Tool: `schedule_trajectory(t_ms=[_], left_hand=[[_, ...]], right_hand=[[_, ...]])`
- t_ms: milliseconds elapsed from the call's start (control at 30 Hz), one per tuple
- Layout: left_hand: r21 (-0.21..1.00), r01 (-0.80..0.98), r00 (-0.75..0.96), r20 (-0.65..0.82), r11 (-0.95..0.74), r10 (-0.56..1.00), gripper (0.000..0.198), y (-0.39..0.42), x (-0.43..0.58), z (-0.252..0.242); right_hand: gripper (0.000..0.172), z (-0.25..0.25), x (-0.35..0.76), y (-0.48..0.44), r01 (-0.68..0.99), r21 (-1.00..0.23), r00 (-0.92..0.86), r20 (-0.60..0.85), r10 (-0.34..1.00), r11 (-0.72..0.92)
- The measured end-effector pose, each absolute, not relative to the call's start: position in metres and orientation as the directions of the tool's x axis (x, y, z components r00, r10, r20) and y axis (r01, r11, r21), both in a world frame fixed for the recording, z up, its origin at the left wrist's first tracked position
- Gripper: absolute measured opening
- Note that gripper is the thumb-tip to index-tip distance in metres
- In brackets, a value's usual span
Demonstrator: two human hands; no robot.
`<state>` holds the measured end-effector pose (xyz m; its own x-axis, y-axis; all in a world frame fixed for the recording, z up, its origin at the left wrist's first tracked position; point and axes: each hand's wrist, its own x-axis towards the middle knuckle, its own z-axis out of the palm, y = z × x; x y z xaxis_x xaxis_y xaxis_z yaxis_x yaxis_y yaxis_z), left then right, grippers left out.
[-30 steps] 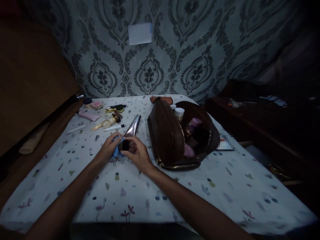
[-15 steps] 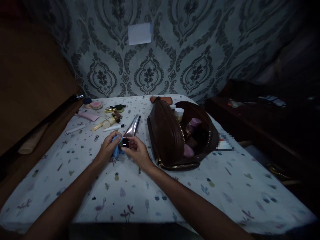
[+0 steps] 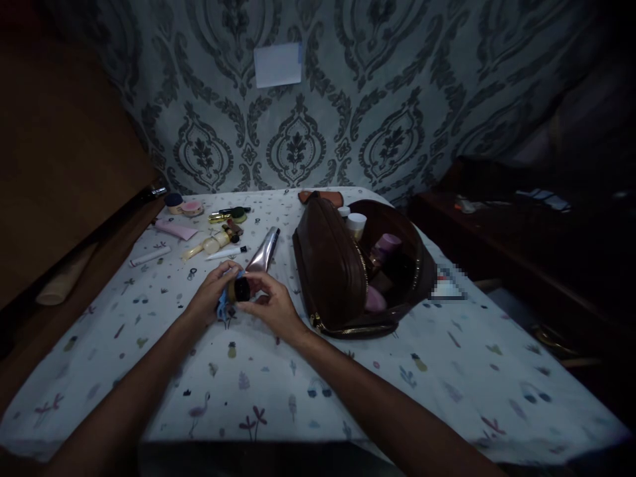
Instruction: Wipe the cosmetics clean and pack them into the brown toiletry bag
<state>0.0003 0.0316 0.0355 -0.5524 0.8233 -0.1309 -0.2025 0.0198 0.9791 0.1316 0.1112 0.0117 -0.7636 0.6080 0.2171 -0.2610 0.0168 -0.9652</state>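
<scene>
Between both hands is a small jar (image 3: 240, 289) with a dark lid, held just above the printed tablecloth. My left hand (image 3: 211, 291) is closed around a blue cloth (image 3: 223, 306) that presses against the jar's left side. My right hand (image 3: 272, 299) grips the jar's dark end with thumb and fingers. A silvery pink squeeze tube (image 3: 264, 250) lies just beyond the hands. To the right stands an open brown makeup bag (image 3: 330, 265), with a white-capped jar (image 3: 356, 225) and a purple-capped bottle (image 3: 386, 246) among the things inside.
Left and back on the table (image 3: 293, 371) lie a pink tube (image 3: 175, 229), a white tube (image 3: 150, 256), a pink compact (image 3: 192, 208), a white pen-like tube (image 3: 226, 253) and several other cosmetics. An orange-brown case (image 3: 328, 198) lies behind the bag. A wooden panel (image 3: 64, 146) borders the left side.
Both hands have shifted slightly left. The jar has turned, so more of its dark lid and side show. The blue cloth now hangs lower at its left.
</scene>
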Motion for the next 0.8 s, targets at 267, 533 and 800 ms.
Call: schedule_trajectory(t_ms=[267,533,800], left_hand=[[0.945,-0.297,-0.398,-0.255,0.140,0.881,0.063,0.029,0.006,0.037],[0.947,-0.286,-0.352,-0.245,0.146,0.904,0.072,0.025,0.004,0.032],[0.962,-0.250,-0.393,-0.204,0.110,0.897,0.068,0.028,0.002,0.026]], right_hand=[[0.045,0.012,0.131,0.115,-0.250,-0.968,-0.682,0.182,0.708,0.008],[0.048,0.005,0.131,0.118,-0.263,-0.956,-0.646,0.274,0.713,0.130],[0.039,0.005,0.130,0.117,-0.282,-0.931,-0.610,0.360,0.706,0.231]])
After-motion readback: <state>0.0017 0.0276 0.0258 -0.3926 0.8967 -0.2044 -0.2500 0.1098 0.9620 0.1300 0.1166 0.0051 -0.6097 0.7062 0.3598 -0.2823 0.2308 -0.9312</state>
